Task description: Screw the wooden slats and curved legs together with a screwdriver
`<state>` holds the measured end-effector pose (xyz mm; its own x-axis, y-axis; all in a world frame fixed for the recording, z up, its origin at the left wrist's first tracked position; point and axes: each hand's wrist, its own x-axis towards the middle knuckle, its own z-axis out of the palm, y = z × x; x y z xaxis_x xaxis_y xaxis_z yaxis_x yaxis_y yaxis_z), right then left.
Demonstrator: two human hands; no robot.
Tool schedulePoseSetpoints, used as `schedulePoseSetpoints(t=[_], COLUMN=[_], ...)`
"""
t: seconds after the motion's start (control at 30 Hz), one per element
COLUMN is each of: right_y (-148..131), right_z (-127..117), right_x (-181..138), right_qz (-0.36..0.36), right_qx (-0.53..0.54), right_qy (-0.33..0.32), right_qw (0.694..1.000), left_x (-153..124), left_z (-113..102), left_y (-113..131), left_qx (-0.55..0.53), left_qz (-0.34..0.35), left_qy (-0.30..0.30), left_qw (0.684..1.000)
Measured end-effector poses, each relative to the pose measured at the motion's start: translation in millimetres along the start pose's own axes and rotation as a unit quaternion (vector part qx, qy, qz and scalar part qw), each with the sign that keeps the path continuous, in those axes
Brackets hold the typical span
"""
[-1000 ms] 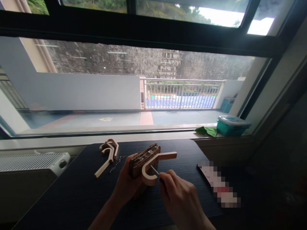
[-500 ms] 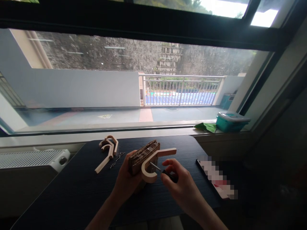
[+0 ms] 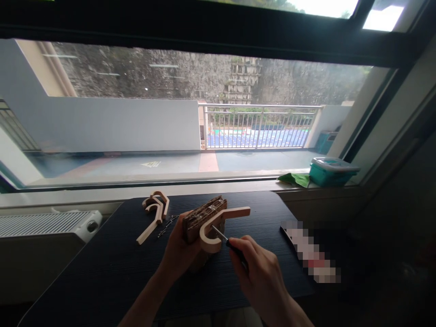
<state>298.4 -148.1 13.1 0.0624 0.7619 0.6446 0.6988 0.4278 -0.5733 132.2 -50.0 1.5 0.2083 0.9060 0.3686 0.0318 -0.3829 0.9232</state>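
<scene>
My left hand (image 3: pixel 179 247) is wrapped round a rough-edged wooden block (image 3: pixel 203 213), tilted above the table. Against the block's right face lies a pale curved wooden hook (image 3: pixel 210 245), its straight arm pointing right. My right hand (image 3: pixel 257 263) grips the dark handle of a screwdriver (image 3: pixel 223 236). The screwdriver's thin shaft slants up and left, its tip at the inner side of the hook; whether a screw sits there is too small to tell. Several more wooden hooks (image 3: pixel 157 210) lie to the left, beside a few screws (image 3: pixel 166 226).
The dark table (image 3: pixel 102 268) stands under a wide window. On its right lies a flat, pixelated object (image 3: pixel 308 254). A teal box (image 3: pixel 332 171) and a green cloth (image 3: pixel 295 179) rest on the sill, and a white radiator (image 3: pixel 51 225) stands at left.
My right hand has gone from loosely spread fingers round the screwdriver handle to a closed grip, slightly lower. The block and hook stay in my left hand, nearly still. The view has shifted slightly.
</scene>
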Motion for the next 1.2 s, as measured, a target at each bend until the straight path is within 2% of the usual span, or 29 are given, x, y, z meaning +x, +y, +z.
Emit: schedulePoseSetpoints(t=[0.13,0.27,0.33,0.4,0.5,0.57,0.63,0.7,0.77,0.87,0.93,1.0,1.1,1.2], right_y=[1,0,-1,-2,-4,-5,-7,-8,-8,-6,-5,-4,-4,-3], right_z=[-5,-14,-14,-14,-13,-12,-11,-8,-5,-7,-10,-14,-16,-15], right_x=[6,8,4,0,-3,-4,-4,-4,-5,-7,-9,-10,-12,-15], right_qz=[0.194,0.234,0.226,0.176,0.017,-0.082,-0.130,-0.128,-0.078,0.084,0.182,0.222,0.199,0.076], right_qx=[0.099,0.061,0.000,-0.054,-0.110,-0.146,-0.178,-0.188,-0.164,-0.062,0.000,0.006,-0.062,-0.114], right_qy=[-0.007,-0.050,-0.065,-0.058,-0.024,-0.002,0.018,0.037,0.042,-0.004,-0.057,-0.094,-0.094,-0.045], right_qw=[0.976,0.969,0.972,0.981,0.994,0.986,0.975,0.973,0.983,0.995,0.982,0.971,0.973,0.990], left_x=[-4,-8,-8,-7,-5,-4,-3,-2,-2,-4,-8,-11,-12,-12], left_z=[0,1,1,2,1,0,-1,-1,0,4,5,6,6,5], left_y=[0,-1,-1,0,-1,-2,-2,-1,1,3,3,1,-2,-5], left_qx=[-0.017,-0.035,-0.038,-0.034,-0.034,-0.036,-0.028,-0.009,0.006,0.002,-0.007,-0.002,0.010,0.012], left_qz=[-0.001,-0.011,-0.011,-0.008,-0.001,0.000,0.004,0.015,0.024,0.020,0.015,0.011,0.012,0.017], left_qy=[-0.021,-0.016,-0.005,-0.005,-0.008,-0.007,-0.010,-0.015,-0.021,-0.025,-0.024,-0.015,-0.009,-0.019], left_qw=[1.000,0.999,0.999,0.999,0.999,0.999,1.000,1.000,0.999,0.999,1.000,1.000,1.000,1.000])
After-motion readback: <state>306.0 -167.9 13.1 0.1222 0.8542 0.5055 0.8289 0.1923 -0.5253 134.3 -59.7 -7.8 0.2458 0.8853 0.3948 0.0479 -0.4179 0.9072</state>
